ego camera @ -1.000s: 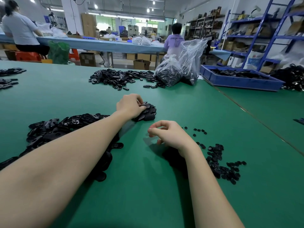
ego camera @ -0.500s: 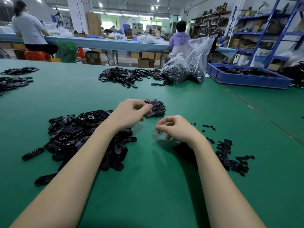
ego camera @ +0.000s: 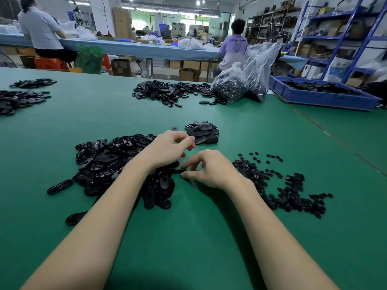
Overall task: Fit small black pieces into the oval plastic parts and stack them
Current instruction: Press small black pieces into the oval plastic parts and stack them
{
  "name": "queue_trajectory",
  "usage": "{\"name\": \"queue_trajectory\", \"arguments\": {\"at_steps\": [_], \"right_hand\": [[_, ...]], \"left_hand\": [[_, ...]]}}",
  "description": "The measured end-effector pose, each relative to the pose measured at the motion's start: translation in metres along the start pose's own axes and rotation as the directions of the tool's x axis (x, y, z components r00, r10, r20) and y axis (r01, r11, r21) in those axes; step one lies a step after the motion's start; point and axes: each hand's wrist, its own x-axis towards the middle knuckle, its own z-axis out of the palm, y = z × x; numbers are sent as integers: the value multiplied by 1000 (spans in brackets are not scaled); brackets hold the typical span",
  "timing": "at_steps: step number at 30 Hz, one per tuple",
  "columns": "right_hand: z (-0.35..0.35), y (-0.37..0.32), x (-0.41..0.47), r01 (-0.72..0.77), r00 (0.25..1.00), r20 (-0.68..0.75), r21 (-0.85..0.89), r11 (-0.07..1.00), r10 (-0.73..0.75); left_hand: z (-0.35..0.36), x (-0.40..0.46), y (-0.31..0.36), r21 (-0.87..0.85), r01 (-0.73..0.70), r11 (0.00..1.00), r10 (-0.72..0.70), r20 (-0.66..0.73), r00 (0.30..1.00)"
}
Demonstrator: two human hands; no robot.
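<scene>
A large heap of black oval plastic parts (ego camera: 104, 162) lies left of centre on the green table (ego camera: 188, 237). A small stack of ovals (ego camera: 203, 132) stands just beyond my hands. Small black round pieces (ego camera: 280, 187) are scattered to the right. My left hand (ego camera: 167, 148) hovers over the heap's right edge with its fingers curled, and whatever is under the palm is hidden. My right hand (ego camera: 211, 171) is right beside it. Its thumb and forefinger pinch the end of a flat oval part (ego camera: 178, 171) that sticks out of the heap.
Another pile of ovals (ego camera: 167, 92) and two clear bags of parts (ego camera: 243, 80) sit at the far side. A blue tray (ego camera: 322, 97) stands far right. More piles (ego camera: 18, 99) lie far left. Two people sit at a bench behind.
My left hand has pulled back from the small stack toward the heap. My right hand has moved left and its fingertips have closed on an oval at the heap's edge.
</scene>
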Motion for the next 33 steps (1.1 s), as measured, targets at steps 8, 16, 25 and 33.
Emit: {"name": "queue_trajectory", "arguments": {"at_steps": [8,16,25,33], "right_hand": [[-33,22,-6,-93,996,9,173,981,93],[-58,39,-19,-229,973,46,302,925,225],[-70,42,-23,-291,956,25,213,933,293],[-81,49,-29,-366,904,203,-91,926,377]], "left_hand": [[0,-1,3,-11,-30,999,30,36,999],[18,-3,13,-62,-71,996,80,143,987],[28,-5,15,-158,-84,984,97,77,992],[29,-7,17,-155,-60,986,75,95,993]]}}
